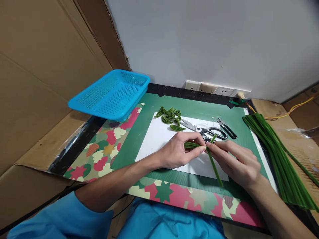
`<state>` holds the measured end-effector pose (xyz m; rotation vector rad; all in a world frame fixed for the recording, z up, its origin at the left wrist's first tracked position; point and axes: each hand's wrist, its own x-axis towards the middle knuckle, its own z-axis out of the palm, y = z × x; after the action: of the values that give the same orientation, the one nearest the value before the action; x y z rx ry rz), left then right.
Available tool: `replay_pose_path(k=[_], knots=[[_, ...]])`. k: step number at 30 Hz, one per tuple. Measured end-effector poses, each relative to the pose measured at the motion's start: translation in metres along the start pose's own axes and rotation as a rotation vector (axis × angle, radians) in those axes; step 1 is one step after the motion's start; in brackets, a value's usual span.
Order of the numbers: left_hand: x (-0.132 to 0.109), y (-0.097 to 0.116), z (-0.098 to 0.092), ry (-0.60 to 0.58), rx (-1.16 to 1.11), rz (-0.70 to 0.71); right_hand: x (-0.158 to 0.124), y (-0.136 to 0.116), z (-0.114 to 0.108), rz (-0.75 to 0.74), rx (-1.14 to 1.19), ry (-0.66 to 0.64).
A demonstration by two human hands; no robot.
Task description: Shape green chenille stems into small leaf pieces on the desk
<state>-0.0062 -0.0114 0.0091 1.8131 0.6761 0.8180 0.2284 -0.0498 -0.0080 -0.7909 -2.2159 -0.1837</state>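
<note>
My left hand (183, 149) pinches a folded green pipe cleaner (191, 145) between thumb and forefinger. Against its tip, the fingers of my right hand (235, 161) are closed on a straight green pipe cleaner (214, 167), which slants down across the white sheet (154, 146). The two pieces meet where my fingertips come together; how they join is hidden. Right behind my hands lie large black-and-grey scissors (198, 128). Several bent, leaf-like pipe cleaner pieces (170, 116) are heaped at the sheet's far left corner.
Small black-handled snips (226, 128) lie beyond the scissors. A thick bundle of long green pipe cleaners (274, 156) rests at the right edge. A blue basket (109, 96) stands at the back left, next to cardboard. Wall sockets (208, 88) line the back above the green mat (139, 132).
</note>
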Motion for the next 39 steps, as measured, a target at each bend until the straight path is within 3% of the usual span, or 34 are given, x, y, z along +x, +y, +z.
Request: replay_pose_path(k=[4,6,10,15,17,21,25,30,34,39], knots=[[0.000,0.000,-0.001,-0.017,0.026,0.040,0.003,-0.004,0.000,-0.011,0.050,-0.002],[-0.001,-0.001,-0.002,-0.025,0.068,0.077,0.006,-0.008,0.000,0.058,0.123,0.009],[-0.001,-0.003,-0.002,-0.002,0.157,0.184,0.015,-0.018,0.001,0.385,0.409,-0.011],[-0.002,-0.008,-0.002,-0.004,0.211,0.268,0.020,-0.021,0.004,0.939,0.892,-0.137],[-0.002,-0.009,-0.003,-0.017,0.217,0.289,0.021,-0.020,0.006,1.064,1.048,-0.174],[-0.002,-0.008,-0.002,-0.001,0.120,0.147,0.024,-0.019,0.004,1.040,1.033,-0.159],[0.001,-0.006,0.000,0.127,-0.161,-0.075,0.026,-0.021,0.005,1.007,0.973,-0.034],[0.005,-0.006,0.001,0.201,-0.389,-0.202,0.024,-0.021,0.013,0.987,0.990,0.108],[0.008,-0.008,-0.001,0.231,-0.356,-0.165,0.024,-0.022,0.015,0.960,0.966,0.180],[0.009,-0.014,-0.003,0.267,-0.241,-0.091,0.025,-0.026,0.018,0.953,0.971,0.120]])
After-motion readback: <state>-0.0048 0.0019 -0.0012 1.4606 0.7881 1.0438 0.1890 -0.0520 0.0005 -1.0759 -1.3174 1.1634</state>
